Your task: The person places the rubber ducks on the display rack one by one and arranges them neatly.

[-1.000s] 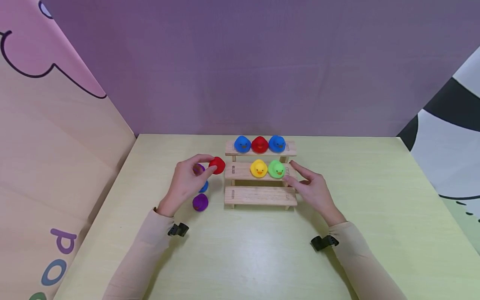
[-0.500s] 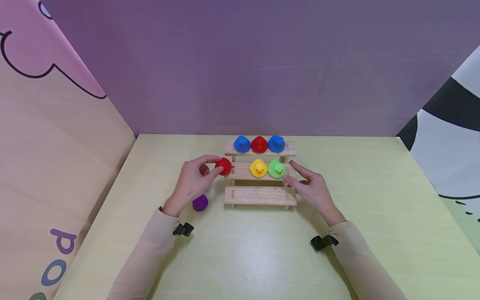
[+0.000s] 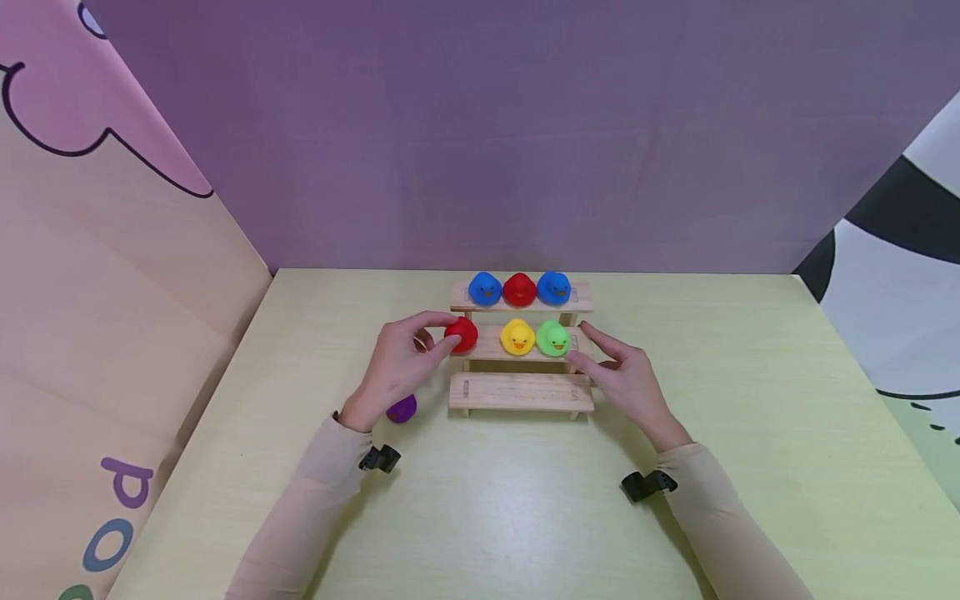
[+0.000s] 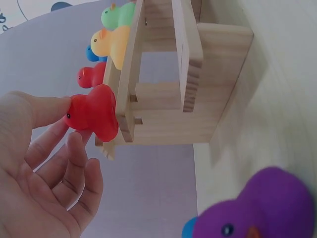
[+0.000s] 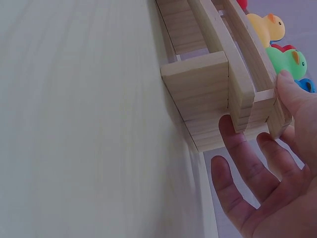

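My left hand (image 3: 405, 358) pinches a red rubber duck (image 3: 462, 335) between thumb and fingers at the left end of the middle step of a three-step wooden rack (image 3: 521, 392). The left wrist view has this duck's base right at the step's end, beside a yellow duck (image 4: 111, 43). To its right on that step sit the yellow duck and a green duck (image 3: 553, 338). My right hand (image 3: 626, 375) holds the rack's right end, thumb at the step's edge near the green duck and index finger at the back corner. Its other fingers spread beside the rack's side.
The top step bears a blue duck (image 3: 485, 289), a red duck (image 3: 520, 290) and another blue one. On the table left of the rack lies a purple duck (image 3: 402, 409), partly behind my left hand. A blue edge (image 4: 189, 228) peeks out beside it. A purple backdrop (image 3: 525, 133) stands behind.
My left hand has carried the red duck rightward from beside the rack to the left end of its middle step. The right hand has stayed at the rack's right end.
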Available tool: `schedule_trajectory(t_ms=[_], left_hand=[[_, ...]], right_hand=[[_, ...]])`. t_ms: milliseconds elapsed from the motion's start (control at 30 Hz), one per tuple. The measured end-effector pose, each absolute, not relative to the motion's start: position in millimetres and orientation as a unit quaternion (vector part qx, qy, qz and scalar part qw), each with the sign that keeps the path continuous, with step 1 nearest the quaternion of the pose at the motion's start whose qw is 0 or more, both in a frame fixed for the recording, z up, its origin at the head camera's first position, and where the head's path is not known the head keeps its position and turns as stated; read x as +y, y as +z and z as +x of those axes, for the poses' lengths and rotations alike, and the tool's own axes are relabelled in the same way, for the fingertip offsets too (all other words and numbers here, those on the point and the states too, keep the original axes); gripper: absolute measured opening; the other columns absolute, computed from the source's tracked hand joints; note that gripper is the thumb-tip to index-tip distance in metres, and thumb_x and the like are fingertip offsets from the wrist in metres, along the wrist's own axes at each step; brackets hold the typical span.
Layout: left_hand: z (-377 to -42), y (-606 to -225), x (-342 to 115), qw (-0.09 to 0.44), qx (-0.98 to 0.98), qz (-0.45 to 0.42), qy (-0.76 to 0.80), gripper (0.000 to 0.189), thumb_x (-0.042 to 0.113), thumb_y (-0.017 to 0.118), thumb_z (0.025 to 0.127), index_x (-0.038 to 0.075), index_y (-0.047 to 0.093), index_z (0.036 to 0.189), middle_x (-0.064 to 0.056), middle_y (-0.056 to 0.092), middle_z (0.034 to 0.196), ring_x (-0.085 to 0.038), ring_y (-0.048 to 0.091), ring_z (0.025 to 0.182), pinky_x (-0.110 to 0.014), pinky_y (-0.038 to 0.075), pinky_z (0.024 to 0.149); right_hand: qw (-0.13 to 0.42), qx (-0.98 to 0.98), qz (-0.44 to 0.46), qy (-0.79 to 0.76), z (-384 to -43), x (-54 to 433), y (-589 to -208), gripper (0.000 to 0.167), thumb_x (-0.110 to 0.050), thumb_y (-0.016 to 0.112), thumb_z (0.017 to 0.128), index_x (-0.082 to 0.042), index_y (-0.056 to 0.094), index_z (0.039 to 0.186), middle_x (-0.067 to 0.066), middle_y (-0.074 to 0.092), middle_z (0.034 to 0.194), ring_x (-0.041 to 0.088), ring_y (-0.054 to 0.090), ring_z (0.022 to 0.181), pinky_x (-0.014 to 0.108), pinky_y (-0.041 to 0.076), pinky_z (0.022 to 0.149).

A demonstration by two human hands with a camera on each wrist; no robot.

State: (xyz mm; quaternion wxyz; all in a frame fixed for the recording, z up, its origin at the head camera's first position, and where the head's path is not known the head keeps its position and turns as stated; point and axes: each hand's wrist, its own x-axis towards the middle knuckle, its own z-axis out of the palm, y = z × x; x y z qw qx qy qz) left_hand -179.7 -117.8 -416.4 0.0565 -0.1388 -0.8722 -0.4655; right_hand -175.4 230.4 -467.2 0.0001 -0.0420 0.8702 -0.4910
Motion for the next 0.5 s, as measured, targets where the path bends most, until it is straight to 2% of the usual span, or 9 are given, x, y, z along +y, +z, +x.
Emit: schedule_trajectory(t_ms=[267, 500], left_hand=[[-180.0, -415.8, -110.5, 0.056, -0.871, -0.146, -0.466, 0.031, 0.026, 0.078, 0.098, 0.017, 0.077, 0.128, -0.001, 0.079, 0.111, -0.019, 0.064, 0.081, -0.028, 0.052, 0.061], [-181.7, -417.8, -107.2, 0.059, -0.866, -0.160, -0.469, 0.031, 0.024, 0.079, 0.098, 0.017, 0.077, 0.128, -0.001, 0.080, 0.110, -0.018, 0.064, 0.079, -0.027, 0.051, 0.059]], right_hand=[[0.003, 0.868, -0.044, -0.495, -175.4, 229.1, -467.0, 0.067, -0.046, 0.073, 0.101, -0.023, 0.051, 0.160, 0.011, 0.048, 0.166, 0.027, 0.078, 0.092, 0.021, 0.057, 0.067], [0.000, 0.868, -0.048, -0.494, -176.4, 229.4, -467.6, 0.068, -0.046, 0.073, 0.101, -0.022, 0.051, 0.160, 0.012, 0.048, 0.166, 0.020, 0.076, 0.084, 0.022, 0.055, 0.063]])
